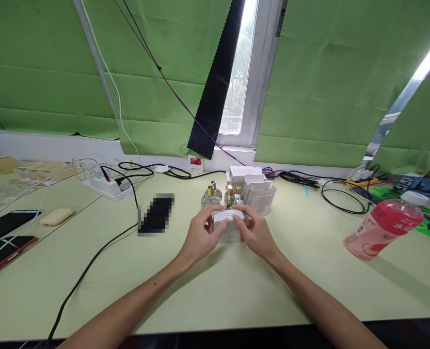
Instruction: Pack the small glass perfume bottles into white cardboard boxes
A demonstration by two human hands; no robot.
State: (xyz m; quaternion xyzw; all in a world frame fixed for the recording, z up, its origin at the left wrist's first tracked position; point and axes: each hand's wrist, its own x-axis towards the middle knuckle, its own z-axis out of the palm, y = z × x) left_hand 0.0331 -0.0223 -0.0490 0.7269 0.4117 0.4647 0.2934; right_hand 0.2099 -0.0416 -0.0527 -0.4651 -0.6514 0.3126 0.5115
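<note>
Both hands hold one small white carton (231,233) with grey print, low over the table in front of me. My left hand (204,228) grips its left side, thumb on the top face. From the right, my right hand (255,231) closes on it in the same way, thumb also on top. Right behind the carton stand several small glass perfume bottles with gold and silver caps, among them a gold-capped bottle (210,198). White cartons (261,194) stand behind and to the right of the bottles. The carton's far side is hidden.
A pink drink bottle (385,225) stands to the right. On the left are a blurred dark phone (156,213), a black cable (91,257), a white power strip (107,186) and more phones (9,249). Coiled cables (300,179) lie along the wall.
</note>
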